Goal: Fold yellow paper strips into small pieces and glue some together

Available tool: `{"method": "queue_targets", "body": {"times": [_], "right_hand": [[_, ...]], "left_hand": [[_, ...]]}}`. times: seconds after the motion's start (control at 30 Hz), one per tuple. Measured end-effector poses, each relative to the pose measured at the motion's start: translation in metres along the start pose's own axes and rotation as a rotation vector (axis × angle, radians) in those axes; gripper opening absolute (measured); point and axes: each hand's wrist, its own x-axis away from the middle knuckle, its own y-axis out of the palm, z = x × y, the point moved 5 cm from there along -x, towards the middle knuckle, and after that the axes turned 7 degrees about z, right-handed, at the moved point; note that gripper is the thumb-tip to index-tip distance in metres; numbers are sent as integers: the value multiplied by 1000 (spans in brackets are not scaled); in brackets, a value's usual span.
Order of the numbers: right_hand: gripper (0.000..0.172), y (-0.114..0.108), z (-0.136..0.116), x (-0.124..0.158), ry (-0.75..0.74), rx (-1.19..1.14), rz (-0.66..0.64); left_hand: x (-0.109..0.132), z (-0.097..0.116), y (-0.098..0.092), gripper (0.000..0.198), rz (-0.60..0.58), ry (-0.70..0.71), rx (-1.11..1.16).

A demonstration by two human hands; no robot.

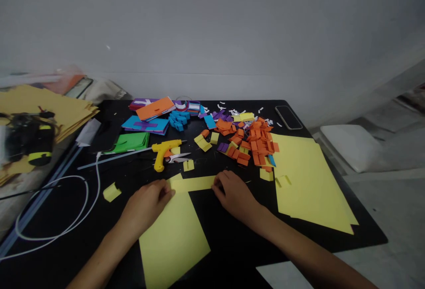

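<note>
One yellow strip (194, 183), joined at its left end to 1 yellow sheet (172, 236), lies flat on the black bench (229, 240) betw. the 2 hands. The left hand (149, 205) has its fingers bent down on the strip's left end, the right hand (234, 194) on its right end (both closed on the paper, not spread). Just behind: 1 glue gun (164, 152) and 1 pr scissors (177, 158). To the right are 1 large sheet (308, 187) and a heap of orange pieces (255, 140).

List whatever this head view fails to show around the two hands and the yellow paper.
- Head view: whether left hand and right hand pinch or merely press the narrow yellow paper strip; their fingers cover its ends.
- Large yellow paper sheet: near corner cut off by bottom edge.
- Black-and-yellow object, far left: blurred, unidentifiable.
- Metal scissors: handles partly behind yellow glue gun.
</note>
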Motion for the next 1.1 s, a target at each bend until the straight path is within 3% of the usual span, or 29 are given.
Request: {"method": "queue_targets", "body": {"times": [0.13,0.2,0.3,0.37,0.43,0.57,0.77,1.1], "right_hand": [[10,0,-2,-1,16,17,-28],[10,2,-6,-2,21,15,-39],[10,9,-22,-5,-28,-35,-47],[8,15,-34,-8,-81,-53,-45],[7,21,-45,-12,-126,-27,-56],[11,30,-52,-18,-138,82,-114],[9,23,-36,-14,35,27,-171],[11,-10,11,6,279,3,-147]], "left_hand": [[4,-5,-2,28,44,28,23],[8,-1,-2,27,136,79,56],[19,15,3,25,348,263,146],[28,30,13,25,402,442,163],[34,40,24,26,400,533,139],[39,43,33,29,445,554,99],[40,41,31,28,465,562,81],[39,41,33,27,456,557,63]]}}
